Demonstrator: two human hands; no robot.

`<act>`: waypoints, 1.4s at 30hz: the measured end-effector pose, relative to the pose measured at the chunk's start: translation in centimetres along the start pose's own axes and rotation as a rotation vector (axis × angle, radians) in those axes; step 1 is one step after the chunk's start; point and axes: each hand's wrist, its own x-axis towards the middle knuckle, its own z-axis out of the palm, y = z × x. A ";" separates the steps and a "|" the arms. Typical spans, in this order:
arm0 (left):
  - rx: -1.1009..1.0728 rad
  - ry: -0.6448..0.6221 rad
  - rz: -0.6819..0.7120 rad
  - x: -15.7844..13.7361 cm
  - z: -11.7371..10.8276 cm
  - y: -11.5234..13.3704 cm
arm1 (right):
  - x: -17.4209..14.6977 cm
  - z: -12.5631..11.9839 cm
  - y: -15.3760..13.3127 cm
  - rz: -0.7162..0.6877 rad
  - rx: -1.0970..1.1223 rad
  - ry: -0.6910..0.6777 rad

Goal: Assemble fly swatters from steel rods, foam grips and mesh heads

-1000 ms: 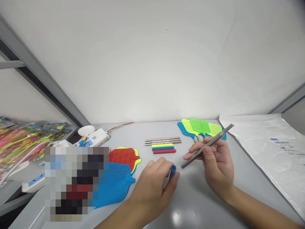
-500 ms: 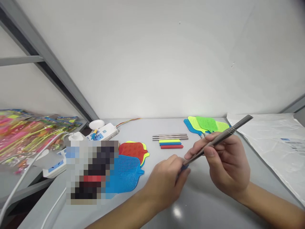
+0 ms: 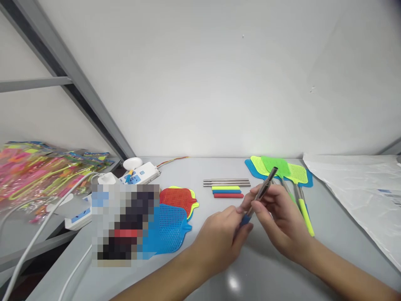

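My left hand (image 3: 219, 240) is closed around a blue handle sleeve (image 3: 245, 220), mostly hidden by the fingers. Out of the sleeve slants a metal rod (image 3: 267, 183), its free end up and away from me. My right hand (image 3: 283, 223) pinches that rod between thumb and fingers, close to the left hand. Beyond the hands lie several thin metal rods (image 3: 227, 182) side by side. Yellow (image 3: 225, 188), blue (image 3: 226, 192) and red (image 3: 228, 195) handle sleeves lie just in front of them.
Left, a red swatter head (image 3: 177, 200) and a blue swatter head (image 3: 171, 228) overlap others. Swatters with rods and handles (image 3: 275, 166) lie behind my right hand. A white plastic sheet (image 3: 360, 184) covers the right side. Power strips (image 3: 140, 173), cables and bagged goods (image 3: 40, 175) are far left.
The rod has swung from a low slant toward the right to a steeper angle. My right hand has moved left, nearer the left hand, and more of the blue sleeve shows.
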 end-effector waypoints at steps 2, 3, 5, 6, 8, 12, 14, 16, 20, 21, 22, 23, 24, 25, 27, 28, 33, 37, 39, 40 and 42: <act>-0.003 -0.017 -0.020 0.1 0.0 0.0 | -0.3 0.0 0.2 -0.015 -0.035 -0.001; -0.006 -0.024 -0.026 0.1 0.0 0.0 | -0.3 0.0 0.3 -0.026 -0.040 0.003; -0.018 -0.032 -0.032 0.2 0.0 0.0 | -0.4 -0.2 0.3 -0.054 -0.024 0.021; -0.025 -0.032 -0.034 0.2 0.0 0.0 | -0.4 -0.3 0.2 -0.070 -0.010 0.029; -0.033 -0.035 -0.039 0.2 0.0 -0.1 | -0.4 -0.4 0.2 -0.120 0.001 0.039; -0.013 -0.051 -0.060 0.2 0.1 -0.1 | -0.4 -0.6 0.3 -0.203 -0.041 0.040; 0.001 -0.056 -0.061 0.2 0.3 -0.1 | -0.3 -0.6 0.3 -0.212 -0.045 0.056; 0.018 -0.067 -0.052 0.2 0.4 -0.1 | -0.2 -0.7 0.2 -0.232 -0.041 0.061; 0.056 -0.054 0.004 0.1 0.3 0.1 | -0.1 -0.8 -0.5 -0.198 0.013 0.087; 0.044 -0.039 0.027 0.1 0.2 0.2 | -0.1 -0.8 -0.8 -0.164 0.049 0.125; 0.018 -0.022 0.048 -0.1 0.0 0.4 | -0.1 -0.9 -1.0 -0.124 0.089 0.178; -0.017 -0.006 0.060 -0.2 -0.2 0.6 | -0.1 -1.0 -1.2 -0.080 0.129 0.235; -0.057 0.005 0.055 -0.3 -0.5 0.8 | 0.0 -1.2 -1.3 -0.028 0.169 0.280; -0.095 0.003 0.032 -0.4 -0.8 1.0 | 0.2 -1.4 -1.2 0.033 0.210 0.301; -0.151 -0.035 -0.055 -0.6 -1.3 1.3 | 0.6 -2.2 -0.8 0.179 0.289 0.273; -0.162 -0.059 -0.104 -0.6 -1.6 1.4 | 0.9 -2.8 -0.4 0.255 0.323 0.220; -0.150 -0.079 -0.209 -0.2 -2.6 1.3 | 2.0 -4.8 1.2 0.480 0.387 -0.020; -0.279 -0.138 -0.275 0.0 -2.9 1.6 | 2.1 -4.4 1.2 0.504 0.383 0.001; -0.416 -0.167 -0.313 0.0 -3.1 1.7 | 2.2 -3.9 0.9 0.511 0.386 0.017; -0.497 -0.175 -0.331 0.0 -3.2 1.8 | 2.2 -3.6 0.8 0.514 0.390 0.022; -0.657 -0.182 -0.371 0.1 -3.3 1.9 | 2.3 -3.2 0.6 0.524 0.398 0.025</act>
